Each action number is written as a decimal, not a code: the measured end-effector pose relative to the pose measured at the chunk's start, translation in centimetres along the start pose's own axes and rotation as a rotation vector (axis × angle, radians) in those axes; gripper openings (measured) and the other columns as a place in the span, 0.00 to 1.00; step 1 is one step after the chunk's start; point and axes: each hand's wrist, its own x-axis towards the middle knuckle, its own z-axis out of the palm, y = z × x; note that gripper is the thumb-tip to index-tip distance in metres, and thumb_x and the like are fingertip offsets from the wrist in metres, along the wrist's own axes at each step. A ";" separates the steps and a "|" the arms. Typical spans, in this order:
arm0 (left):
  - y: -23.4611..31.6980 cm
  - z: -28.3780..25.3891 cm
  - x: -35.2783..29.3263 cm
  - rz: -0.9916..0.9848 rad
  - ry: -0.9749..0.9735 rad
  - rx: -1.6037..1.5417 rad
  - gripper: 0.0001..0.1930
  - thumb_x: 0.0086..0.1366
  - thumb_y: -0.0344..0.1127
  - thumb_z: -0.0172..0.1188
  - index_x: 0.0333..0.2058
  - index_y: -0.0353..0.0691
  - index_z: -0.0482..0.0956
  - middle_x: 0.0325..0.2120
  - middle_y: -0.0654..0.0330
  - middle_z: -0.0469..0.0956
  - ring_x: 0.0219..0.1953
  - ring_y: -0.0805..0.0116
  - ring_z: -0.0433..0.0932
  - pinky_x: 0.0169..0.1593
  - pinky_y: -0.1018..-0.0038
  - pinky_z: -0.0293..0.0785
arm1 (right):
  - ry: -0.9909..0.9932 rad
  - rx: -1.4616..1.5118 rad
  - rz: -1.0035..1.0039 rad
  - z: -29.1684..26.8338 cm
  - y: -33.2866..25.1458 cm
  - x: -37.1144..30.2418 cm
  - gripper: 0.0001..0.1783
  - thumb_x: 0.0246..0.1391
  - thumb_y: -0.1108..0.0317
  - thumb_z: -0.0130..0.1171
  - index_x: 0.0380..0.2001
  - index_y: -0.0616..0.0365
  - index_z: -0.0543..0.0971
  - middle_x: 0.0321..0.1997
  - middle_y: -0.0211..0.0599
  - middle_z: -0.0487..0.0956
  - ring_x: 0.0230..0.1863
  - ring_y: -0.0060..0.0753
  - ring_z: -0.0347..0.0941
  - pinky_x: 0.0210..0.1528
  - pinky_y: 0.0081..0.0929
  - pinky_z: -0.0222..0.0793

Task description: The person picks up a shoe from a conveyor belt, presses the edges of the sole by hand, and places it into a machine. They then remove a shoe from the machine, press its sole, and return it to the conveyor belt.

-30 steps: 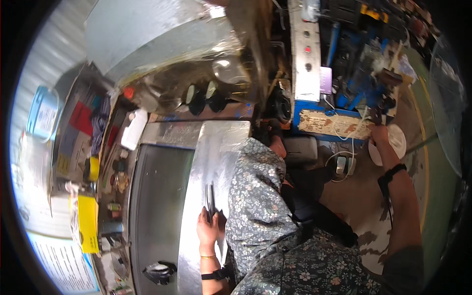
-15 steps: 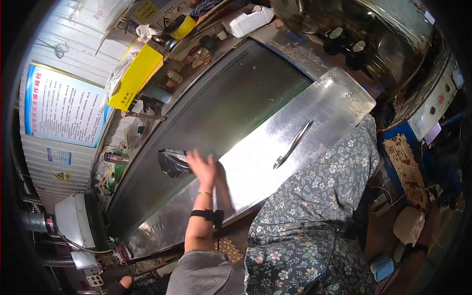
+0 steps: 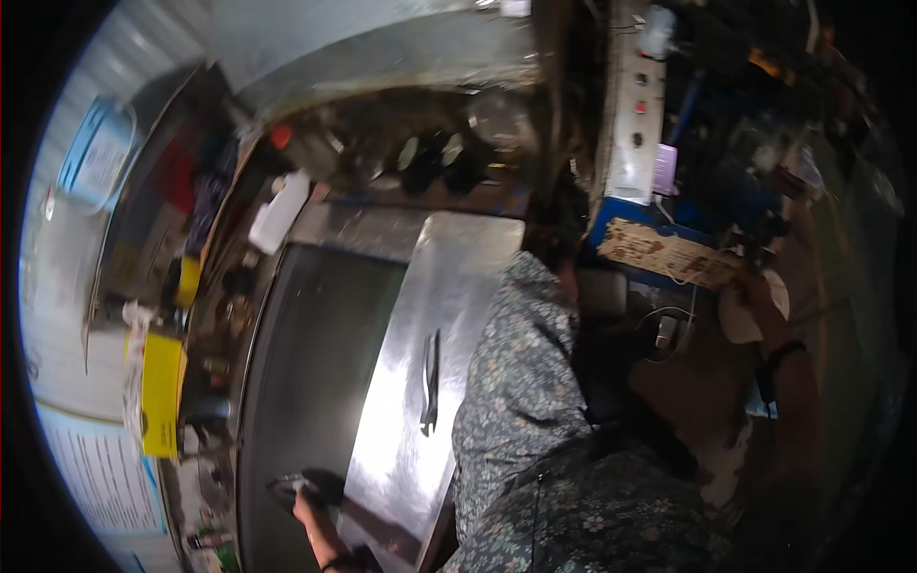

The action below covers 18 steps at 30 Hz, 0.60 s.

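At the lower left, my left hand (image 3: 304, 504) reaches onto a dark belt (image 3: 320, 353), against a dark shiny piece (image 3: 284, 485) lying there. Blur and small size hide how its fingers are set. Beside the belt is a bright metal tabletop (image 3: 382, 411) with a slim metal tool (image 3: 431, 382) whose end looks forked. Far to the right, my right hand (image 3: 759, 286) is at a beige rounded pad (image 3: 737, 320), near the end of a worn brown board (image 3: 659, 250). Dimness hides its fingers and anything in them.
Floral cloth (image 3: 516, 382) fills the lower middle, beside the tabletop. Along the belt's left edge runs a cluttered shelf with a yellow box (image 3: 162, 392) and a white jug (image 3: 279, 212). A control panel with buttons (image 3: 635, 105) and a blue frame (image 3: 611, 224) stand at upper right.
The view has swung right, so belt and tabletop sit further left. My left hand, seen spread beside the dark piece before, is now smaller and lower. My right hand shows more, beside the board.
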 end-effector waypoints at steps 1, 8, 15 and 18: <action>0.7 -0.6 -2.6 0.033 -0.144 -0.003 0.20 0.65 0.36 0.52 0.49 0.26 0.73 0.41 0.51 0.79 0.42 0.59 0.79 0.46 0.64 0.77 | 0.036 0.067 0.124 3.2 -1.5 -3.0 0.08 0.54 0.64 0.58 0.37 0.53 0.79 0.27 0.27 0.77 0.24 0.23 0.73 0.23 0.25 0.69; 7.7 8.3 -24.2 0.027 -0.337 -0.101 0.28 0.63 0.42 0.58 0.58 0.32 0.68 0.51 0.44 0.74 0.51 0.46 0.74 0.52 0.53 0.75 | -0.429 0.103 0.277 15.3 -2.5 -15.0 0.13 0.59 0.65 0.59 0.47 0.53 0.77 0.35 0.29 0.79 0.32 0.20 0.75 0.38 0.22 0.74; 7.0 22.2 -38.0 0.172 -0.941 -0.088 0.48 0.46 0.24 0.67 0.67 0.31 0.53 0.56 0.50 0.68 0.56 0.58 0.70 0.62 0.65 0.65 | -0.707 0.198 -0.670 30.0 -18.9 -23.6 0.30 0.61 0.57 0.59 0.63 0.52 0.63 0.55 0.36 0.76 0.50 0.28 0.76 0.41 0.24 0.74; 6.3 23.9 -39.1 0.641 -1.382 0.300 0.59 0.45 0.27 0.74 0.70 0.34 0.40 0.66 0.47 0.54 0.66 0.54 0.57 0.68 0.65 0.53 | -0.408 0.108 -1.001 30.9 -20.6 -24.6 0.28 0.57 0.54 0.63 0.57 0.55 0.71 0.51 0.44 0.79 0.47 0.39 0.80 0.45 0.30 0.75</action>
